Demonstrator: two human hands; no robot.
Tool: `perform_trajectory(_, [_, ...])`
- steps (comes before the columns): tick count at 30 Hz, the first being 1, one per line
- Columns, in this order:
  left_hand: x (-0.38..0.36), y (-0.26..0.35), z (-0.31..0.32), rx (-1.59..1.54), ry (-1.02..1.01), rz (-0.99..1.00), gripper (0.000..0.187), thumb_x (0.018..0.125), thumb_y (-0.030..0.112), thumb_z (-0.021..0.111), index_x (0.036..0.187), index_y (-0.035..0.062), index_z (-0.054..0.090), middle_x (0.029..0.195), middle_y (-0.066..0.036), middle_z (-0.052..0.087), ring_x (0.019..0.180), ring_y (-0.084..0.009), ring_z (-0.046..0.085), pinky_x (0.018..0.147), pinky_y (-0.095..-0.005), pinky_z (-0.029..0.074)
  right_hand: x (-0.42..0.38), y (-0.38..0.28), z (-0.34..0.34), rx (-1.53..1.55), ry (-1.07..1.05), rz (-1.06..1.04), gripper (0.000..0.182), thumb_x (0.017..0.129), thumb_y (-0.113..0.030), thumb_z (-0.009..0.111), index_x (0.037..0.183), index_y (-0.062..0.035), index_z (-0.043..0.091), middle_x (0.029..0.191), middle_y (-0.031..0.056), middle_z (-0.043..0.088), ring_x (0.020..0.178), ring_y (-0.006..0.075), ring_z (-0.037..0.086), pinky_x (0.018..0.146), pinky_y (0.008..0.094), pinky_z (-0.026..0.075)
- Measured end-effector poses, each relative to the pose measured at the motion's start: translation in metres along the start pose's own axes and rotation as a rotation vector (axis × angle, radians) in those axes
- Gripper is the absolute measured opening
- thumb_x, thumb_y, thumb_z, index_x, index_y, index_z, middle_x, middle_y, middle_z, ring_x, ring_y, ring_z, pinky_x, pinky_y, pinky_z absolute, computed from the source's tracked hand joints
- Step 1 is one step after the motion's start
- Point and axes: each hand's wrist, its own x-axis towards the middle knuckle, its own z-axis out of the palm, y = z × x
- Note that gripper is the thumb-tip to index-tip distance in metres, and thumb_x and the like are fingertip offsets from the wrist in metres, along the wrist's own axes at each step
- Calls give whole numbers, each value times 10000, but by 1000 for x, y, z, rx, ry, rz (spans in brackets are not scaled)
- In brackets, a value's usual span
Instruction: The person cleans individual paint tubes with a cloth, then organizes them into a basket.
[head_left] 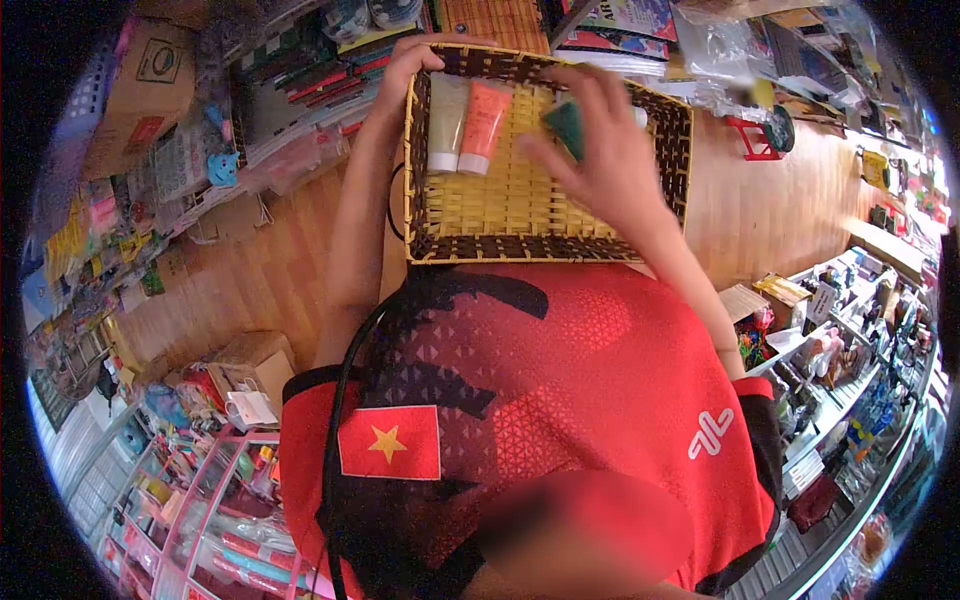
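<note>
No lettering can be read on the tubes [470,125], boxes or shirt [560,400]

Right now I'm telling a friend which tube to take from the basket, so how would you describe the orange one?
Find the woven basket with the dark rim, held by the left hand before the red shirt. Two tubes lie side by side in its far left corner. The orange tube is the right one, beside the grey-green tube.

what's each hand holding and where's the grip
The left hand grips the basket by its far left corner rim. The right hand pinches a green item at its edge, inside the basket.
</note>
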Motion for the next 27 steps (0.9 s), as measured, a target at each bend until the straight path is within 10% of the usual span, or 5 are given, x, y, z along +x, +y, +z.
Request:
perform_trajectory(6, [0,-6,6,-50,72,2,496,622,155,416,1001,-113,591,998,-185,630,899,-239,609,861,-303,456,-25,22,-6,-365,-414,318,579,760,-266,636,1244,-63,391,935,184,574,757,359,592,659,432,486])
perform_trajectory(13, [5,-18,-12,101,11,48,490,619,155,415,988,-110,598,982,-182,634,877,-240,613,851,-307,463,-31,23,8,-147,-338,313,703,749,-243,626,1311,-31,260,777,278,576,710,412,586,613,471,476])
perform_trajectory(27, [-2,-7,5,-99,49,2,505,655,177,402,1028,-115,576,1038,-194,613,932,-247,599,899,-313,435,-25,10,37,200,-270,223,855,721,-438,680,1329,-16,251,1046,296,525,912,428,556,782,455,451])
